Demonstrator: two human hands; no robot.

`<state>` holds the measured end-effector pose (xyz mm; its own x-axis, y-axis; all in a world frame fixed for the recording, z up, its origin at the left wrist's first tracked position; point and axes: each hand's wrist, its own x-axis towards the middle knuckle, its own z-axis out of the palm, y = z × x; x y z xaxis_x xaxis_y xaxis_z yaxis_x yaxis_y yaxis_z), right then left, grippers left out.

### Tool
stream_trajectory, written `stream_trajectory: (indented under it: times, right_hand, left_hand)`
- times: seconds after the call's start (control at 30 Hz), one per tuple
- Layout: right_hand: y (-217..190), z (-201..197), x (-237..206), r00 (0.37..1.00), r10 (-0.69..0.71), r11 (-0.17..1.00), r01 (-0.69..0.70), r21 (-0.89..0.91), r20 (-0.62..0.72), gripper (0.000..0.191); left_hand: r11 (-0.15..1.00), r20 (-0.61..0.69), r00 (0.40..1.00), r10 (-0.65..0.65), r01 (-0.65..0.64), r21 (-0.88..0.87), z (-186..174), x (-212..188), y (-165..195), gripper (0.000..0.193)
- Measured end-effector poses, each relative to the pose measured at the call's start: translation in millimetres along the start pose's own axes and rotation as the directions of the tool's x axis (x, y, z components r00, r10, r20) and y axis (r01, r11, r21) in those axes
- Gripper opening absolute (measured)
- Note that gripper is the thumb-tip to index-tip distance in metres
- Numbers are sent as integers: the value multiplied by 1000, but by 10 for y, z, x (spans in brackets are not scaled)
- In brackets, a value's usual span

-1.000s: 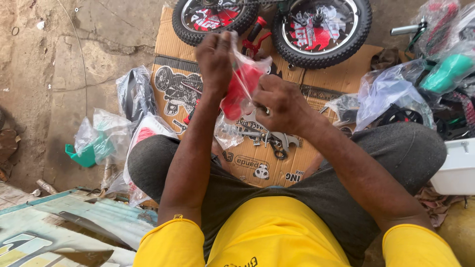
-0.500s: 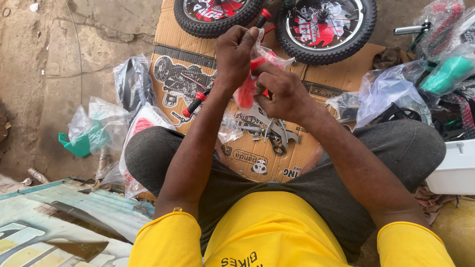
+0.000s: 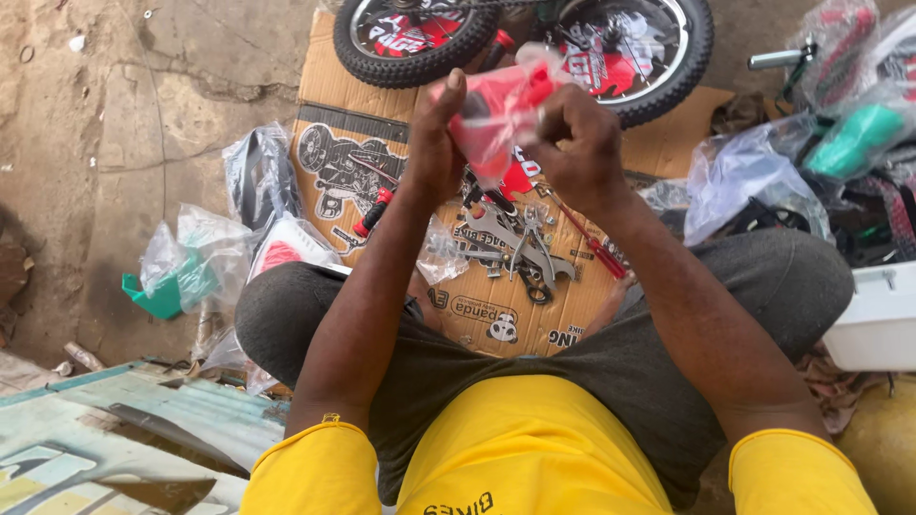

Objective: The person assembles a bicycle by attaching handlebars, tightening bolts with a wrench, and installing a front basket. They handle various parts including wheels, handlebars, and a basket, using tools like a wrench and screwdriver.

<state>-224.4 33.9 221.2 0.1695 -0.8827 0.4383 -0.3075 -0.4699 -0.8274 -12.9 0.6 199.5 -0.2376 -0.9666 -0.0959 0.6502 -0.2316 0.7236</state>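
**2 hands grip a bagged red part over the cardboard**

The left hand (image 3: 434, 143) and right hand (image 3: 577, 143) both clasp a red plastic part in a clear bag (image 3: 501, 110), raised above a flattened cardboard sheet (image 3: 334, 105) on the floor. Pliers (image 3: 530, 257) and a red-handled screwdriver (image 3: 596, 250) lie below; 2 small bicycle wheels (image 3: 420, 38) rest beyond.

At the top centre of the frame the part (image 3: 501, 105) in its clear bag was red. The two tyres (image 3: 420, 48) above were black, their wheel discs red, black and white. The cardboard (image 3: 477, 286) was brown with black printed drawings. The shirt (image 3: 534, 448) at the bottom was yellow, the shorts (image 3: 611, 362) grey. A green piece (image 3: 157, 298) lay at left.
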Motion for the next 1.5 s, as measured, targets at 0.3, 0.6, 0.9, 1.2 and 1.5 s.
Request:
stream_trajectory:
  times: [0.3,0.6,0.9,1.2,1.5]
  right_hand:
    - [53,163,-132,985,-170,985,170,0,23,29]
    - [-42,143,-145,968,246,958,-251,137,55,34]
    - [-17,99,-210,874,197,940,-296,167,443,19]
    - [-94,177,-244,890,141,990,-114,-87,435,34]
    - [-133,-386,-414,971,-17,978,66,-200,237,18]
  left_hand:
    - [914,-354,866,355,-241,327,-269,214,-207,31]
    - [867,-367,837,406,-226,444,-214,218,-196,30]
    - [901,-365,868,337,-185,391,-203,197,-364,24]
    - [944,-396,887,238,-116,308,-468,182,-574,22]
    - [1000,-95,995,-5,5,0,476,44,-500,23]
